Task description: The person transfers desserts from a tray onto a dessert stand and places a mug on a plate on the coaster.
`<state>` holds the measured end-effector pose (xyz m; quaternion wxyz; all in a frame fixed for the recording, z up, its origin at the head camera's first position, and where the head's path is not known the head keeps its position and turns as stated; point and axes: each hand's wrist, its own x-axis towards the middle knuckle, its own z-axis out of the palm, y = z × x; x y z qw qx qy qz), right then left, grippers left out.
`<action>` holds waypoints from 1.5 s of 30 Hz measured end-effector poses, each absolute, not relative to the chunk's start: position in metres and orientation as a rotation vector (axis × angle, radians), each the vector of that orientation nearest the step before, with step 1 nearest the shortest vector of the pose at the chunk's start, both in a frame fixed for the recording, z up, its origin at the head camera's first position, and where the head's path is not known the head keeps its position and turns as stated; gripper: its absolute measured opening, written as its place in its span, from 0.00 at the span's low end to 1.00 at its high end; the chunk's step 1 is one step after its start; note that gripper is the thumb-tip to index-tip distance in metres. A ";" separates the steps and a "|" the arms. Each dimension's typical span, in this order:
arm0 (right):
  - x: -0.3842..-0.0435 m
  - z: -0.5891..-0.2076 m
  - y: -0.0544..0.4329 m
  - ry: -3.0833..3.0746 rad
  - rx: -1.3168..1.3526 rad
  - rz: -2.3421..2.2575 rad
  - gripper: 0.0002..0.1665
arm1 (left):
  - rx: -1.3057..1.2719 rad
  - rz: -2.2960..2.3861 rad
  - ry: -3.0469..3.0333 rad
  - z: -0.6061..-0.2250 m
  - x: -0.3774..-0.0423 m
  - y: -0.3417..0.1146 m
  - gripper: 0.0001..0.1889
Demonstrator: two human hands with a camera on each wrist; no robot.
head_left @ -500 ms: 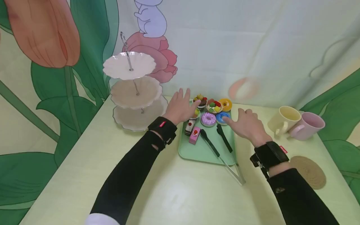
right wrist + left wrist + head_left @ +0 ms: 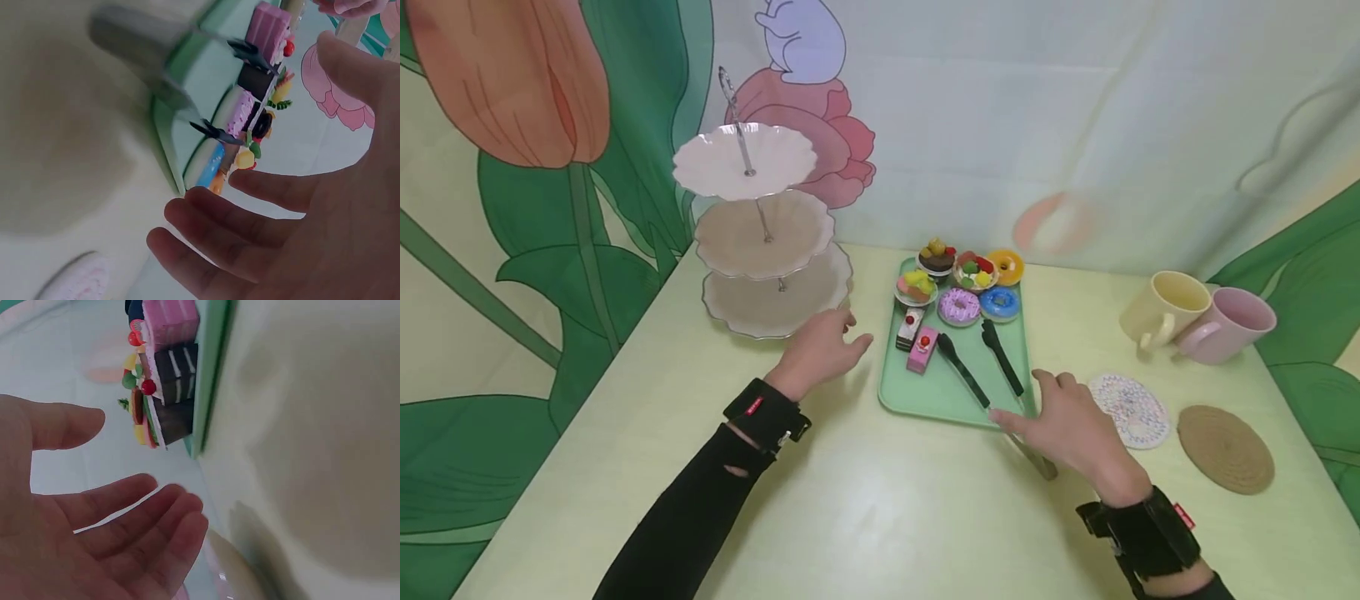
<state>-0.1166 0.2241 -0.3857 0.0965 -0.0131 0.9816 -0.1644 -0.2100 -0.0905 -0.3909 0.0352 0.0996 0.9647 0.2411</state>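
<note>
The tongs lie on the green tray in the head view, black ends among the toy sweets, metal end poking out over the near right corner. And here's the right hand, right above that metal part, fingers loosely spread, nothing in its grasp! Over on the other side, the left hand hangs near the bottom tier of the stand, relaxed and empty; the two hands are well apart. A purple donut and a blue donut sit just beyond the black ends.

To the left wrist view: thumb and fingers stand apart, nothing between them, with the pink cake slice at the tray's edge beyond.

Now the right wrist view: thumb well away from the fingers, palm bare, a visible gap to the tongs, whose metal bend is a blur at upper left.
</note>
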 end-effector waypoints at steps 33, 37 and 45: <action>-0.105 -0.422 0.220 2.886 0.076 -0.676 0.41 | -0.511 2.214 1.825 -0.421 -0.207 -0.216 0.26; -0.106 -0.416 0.221 2.904 0.085 -0.707 0.42 | -0.495 2.208 1.888 -0.423 -0.210 -0.219 0.25; -0.121 -0.396 0.213 2.970 0.024 -0.706 0.47 | -0.447 2.205 1.952 -0.437 -0.219 -0.219 0.24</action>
